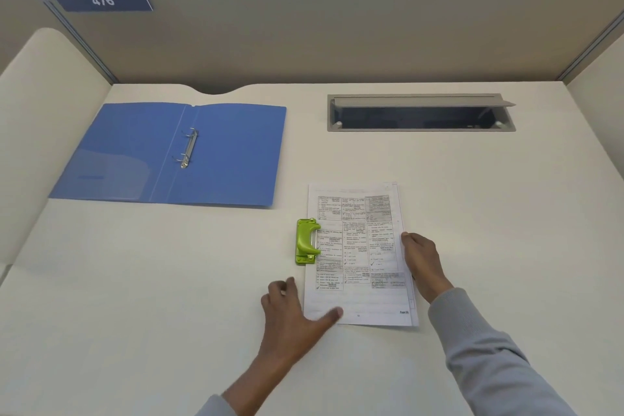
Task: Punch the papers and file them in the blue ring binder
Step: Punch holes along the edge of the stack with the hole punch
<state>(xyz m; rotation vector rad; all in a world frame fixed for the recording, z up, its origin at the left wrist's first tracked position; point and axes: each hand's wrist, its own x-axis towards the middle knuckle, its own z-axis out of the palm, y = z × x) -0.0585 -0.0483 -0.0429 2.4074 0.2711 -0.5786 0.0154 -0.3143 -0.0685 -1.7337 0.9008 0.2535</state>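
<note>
The left hand (293,311) lies on the table (169,280) with its thumb stretched onto the lower left corner of the papers (358,253). Its other fingers are loosely curled beside the stack and grasp nothing. The right hand (422,263) runs along the stack's right edge with its fingertips at the edge. I cannot tell whether they pinch the sheets or only push against them, since the hand covers the contact.

The papers lie flat, well to the right of the binder, with their left edge tucked into the green punch (306,241). I judge them a thin, light, floppy stack that will slide and fan easily on the smooth table. It is best steadied flat from both sides and lifted by opposite edges, not by one corner. The punch looks small and light too (likely to skate unless pressed straight down on its lever).

The blue ring binder (236,159) lies open at far left, with its rings (189,149) on the spine.

How many sheets there are, how deep they sit in the punch and whether the rings are open are too small to make out. The print is blurred. Both forearms are cut off at the bottom edge.
</note>
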